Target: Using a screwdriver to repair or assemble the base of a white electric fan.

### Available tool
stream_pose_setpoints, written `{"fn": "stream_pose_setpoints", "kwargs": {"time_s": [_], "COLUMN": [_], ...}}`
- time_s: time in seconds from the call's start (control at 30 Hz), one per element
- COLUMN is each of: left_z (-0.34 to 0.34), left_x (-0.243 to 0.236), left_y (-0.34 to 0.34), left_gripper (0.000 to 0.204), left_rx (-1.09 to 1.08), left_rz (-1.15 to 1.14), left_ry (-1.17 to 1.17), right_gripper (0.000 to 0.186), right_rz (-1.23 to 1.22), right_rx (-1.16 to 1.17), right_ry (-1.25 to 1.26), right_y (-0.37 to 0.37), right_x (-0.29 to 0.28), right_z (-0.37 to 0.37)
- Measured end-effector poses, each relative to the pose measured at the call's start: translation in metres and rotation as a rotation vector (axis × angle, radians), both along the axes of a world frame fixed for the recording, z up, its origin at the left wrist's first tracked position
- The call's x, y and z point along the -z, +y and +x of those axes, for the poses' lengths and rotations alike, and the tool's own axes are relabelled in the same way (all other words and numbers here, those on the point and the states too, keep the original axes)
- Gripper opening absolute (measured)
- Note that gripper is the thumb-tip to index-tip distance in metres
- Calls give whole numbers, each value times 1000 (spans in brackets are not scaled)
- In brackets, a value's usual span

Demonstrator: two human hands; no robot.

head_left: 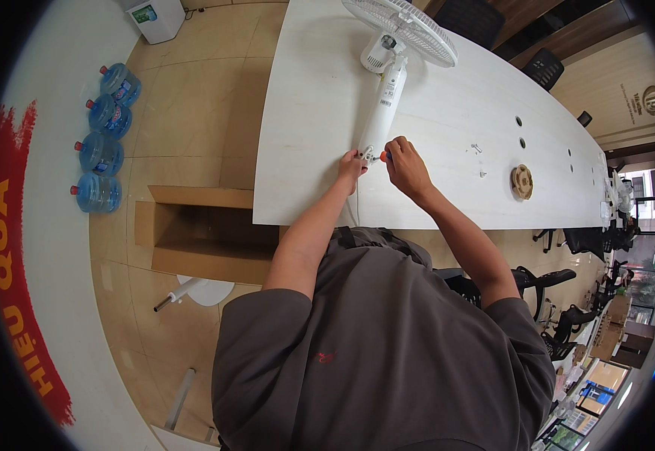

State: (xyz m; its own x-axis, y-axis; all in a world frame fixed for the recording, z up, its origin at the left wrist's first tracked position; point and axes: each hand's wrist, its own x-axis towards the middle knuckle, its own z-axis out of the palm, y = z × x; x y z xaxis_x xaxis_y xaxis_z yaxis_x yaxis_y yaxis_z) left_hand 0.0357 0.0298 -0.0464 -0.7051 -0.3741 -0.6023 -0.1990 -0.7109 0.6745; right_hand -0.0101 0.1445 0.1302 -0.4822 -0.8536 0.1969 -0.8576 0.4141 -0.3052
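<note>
A white electric fan [384, 101] lies on the white table, its round grille [417, 30] at the far side and the lower end of its body toward me. My left hand [352, 167] is closed around that lower end, beside a small bracket-like fitting [369, 155]. In my right hand [408, 169] is a screwdriver [384, 156] with an orange handle, pointed left at the fitting; its tip is too small to make out. A pale cord [353, 207] runs from the fan's lower end toward the table's near edge.
Small metal pieces [475, 149] and a round tan part [522, 183] lie on the table [305, 113] to the right. An open cardboard box [207, 259] stands left of me, near a white base with a pole [205, 291]. Water bottles [102, 155] line the left wall.
</note>
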Motion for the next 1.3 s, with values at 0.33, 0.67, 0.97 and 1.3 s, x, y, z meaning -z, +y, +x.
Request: {"fn": "stream_pose_setpoints", "kwargs": {"time_s": [0.33, 0.67, 0.97, 1.3], "left_z": [0, 2, -1, 0], "left_x": [1, -6, 5, 3], "left_y": [-1, 0, -1, -1], "left_gripper": [59, 53, 57, 55], "left_rx": [24, 55, 37, 34], "left_rz": [18, -5, 9, 3], "left_ry": [-6, -4, 43, 7], "right_gripper": [20, 17, 35, 17], "right_rz": [50, 232, 32, 154], "right_rx": [2, 188, -274, 3], "right_ry": [63, -18, 210, -46], "right_y": [-4, -16, -14, -8], "right_x": [5, -5, -1, -2], "right_z": [-1, 7, -6, -11]}}
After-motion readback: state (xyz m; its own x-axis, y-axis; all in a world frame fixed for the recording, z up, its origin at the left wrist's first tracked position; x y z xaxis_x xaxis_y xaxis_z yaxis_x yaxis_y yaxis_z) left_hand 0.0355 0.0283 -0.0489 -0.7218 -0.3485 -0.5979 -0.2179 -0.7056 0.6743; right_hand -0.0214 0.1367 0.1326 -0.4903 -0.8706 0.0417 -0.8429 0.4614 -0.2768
